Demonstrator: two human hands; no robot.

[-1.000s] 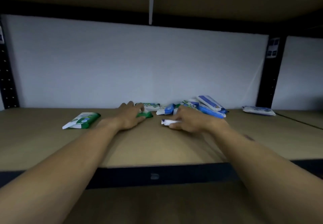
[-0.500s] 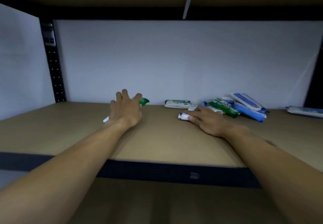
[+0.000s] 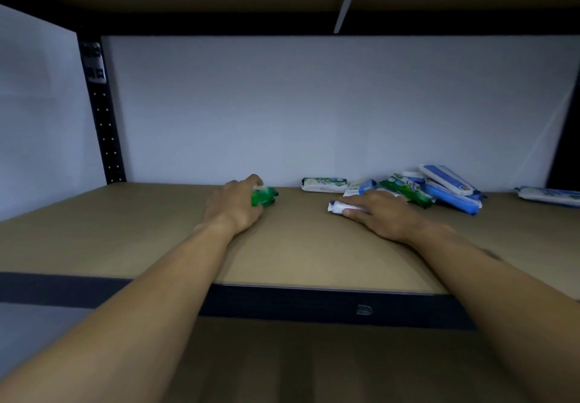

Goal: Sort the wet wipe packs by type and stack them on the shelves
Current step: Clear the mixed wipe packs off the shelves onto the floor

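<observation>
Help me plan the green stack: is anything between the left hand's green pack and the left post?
Nothing visible. The shelf board is bare from the green pack in the left hand to the black post; other packs lie to its right.

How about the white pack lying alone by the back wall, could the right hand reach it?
Probably yes. The pack by the wall lies just past the right hand, with bare shelf between and nothing on it. But that hand holds a small white pack.
</observation>
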